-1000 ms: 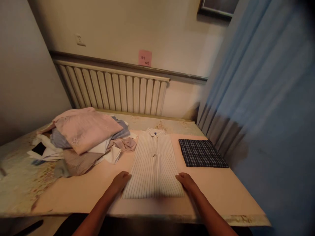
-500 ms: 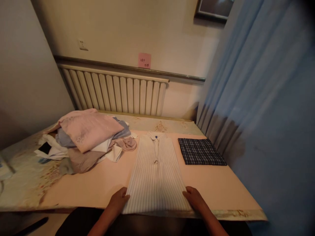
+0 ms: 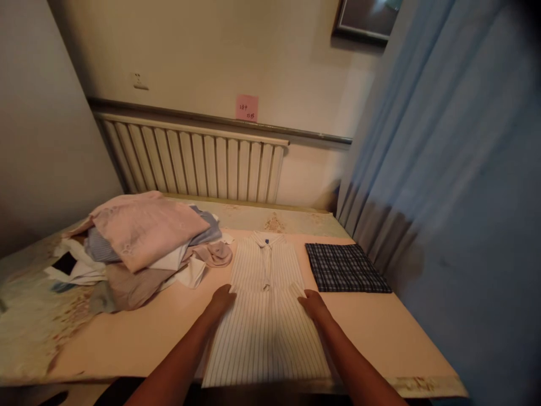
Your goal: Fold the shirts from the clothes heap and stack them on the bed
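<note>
A white shirt (image 3: pixel 266 332) with thin dark stripes lies front up in a long narrow shape, its collar toward the wall and its lower end at the table's near edge. Halfway along its left side, my left hand (image 3: pixel 221 302) is closed on the fabric edge. Opposite it, my right hand (image 3: pixel 315 304) pinches the right edge, where a small piece of cloth lifts up. Parts of both hands' fingers are hidden by the cloth and the hands themselves.
To the left is a heap of clothes with a pink garment (image 3: pixel 147 225) on top. A folded dark plaid cloth (image 3: pixel 346 268) lies right of the shirt. A blue curtain (image 3: pixel 443 225) borders the table's right side, and a radiator (image 3: pixel 198 160) stands behind.
Both hands have moved away from me, from the shirt's near corners up to the middle of its sides. The view has tilted slightly upward.
</note>
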`<state>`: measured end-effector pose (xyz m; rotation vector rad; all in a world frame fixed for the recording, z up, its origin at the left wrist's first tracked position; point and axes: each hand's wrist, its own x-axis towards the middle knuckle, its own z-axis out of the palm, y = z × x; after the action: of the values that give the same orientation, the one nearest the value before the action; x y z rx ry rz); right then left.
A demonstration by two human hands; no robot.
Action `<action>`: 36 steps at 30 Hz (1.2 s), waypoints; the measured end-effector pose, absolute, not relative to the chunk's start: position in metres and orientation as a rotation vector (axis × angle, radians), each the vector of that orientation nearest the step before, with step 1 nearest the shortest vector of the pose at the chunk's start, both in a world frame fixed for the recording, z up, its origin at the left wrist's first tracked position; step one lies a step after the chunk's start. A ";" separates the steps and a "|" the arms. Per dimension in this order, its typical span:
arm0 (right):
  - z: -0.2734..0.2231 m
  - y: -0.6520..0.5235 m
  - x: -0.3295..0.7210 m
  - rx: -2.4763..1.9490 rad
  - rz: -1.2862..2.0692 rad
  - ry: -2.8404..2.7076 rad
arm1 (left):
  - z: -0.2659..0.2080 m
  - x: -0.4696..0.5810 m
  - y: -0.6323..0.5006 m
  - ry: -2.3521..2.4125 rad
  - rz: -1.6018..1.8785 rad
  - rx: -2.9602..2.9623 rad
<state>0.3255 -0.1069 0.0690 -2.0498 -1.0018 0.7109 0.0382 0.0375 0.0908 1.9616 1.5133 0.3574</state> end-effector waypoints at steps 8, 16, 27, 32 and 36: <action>0.050 -0.097 0.337 -2.158 0.408 -0.931 | 0.065 0.047 0.054 1.670 0.400 2.086; 0.032 -0.094 0.331 -2.235 0.272 -0.966 | 0.066 0.057 0.034 1.847 0.480 2.174; 0.038 -0.098 0.336 -2.204 0.364 -0.967 | 0.034 0.118 -0.073 1.176 0.406 2.685; 0.043 -0.104 0.337 -2.178 0.422 -0.972 | 0.020 0.111 -0.076 1.164 0.397 2.705; 0.045 -0.111 0.337 -2.115 0.527 -0.982 | 0.024 0.110 -0.074 1.158 0.416 2.725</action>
<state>0.3371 -0.1110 0.0446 -2.1146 -0.9817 0.5271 0.1100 -0.0742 0.0240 2.7250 1.1579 0.4162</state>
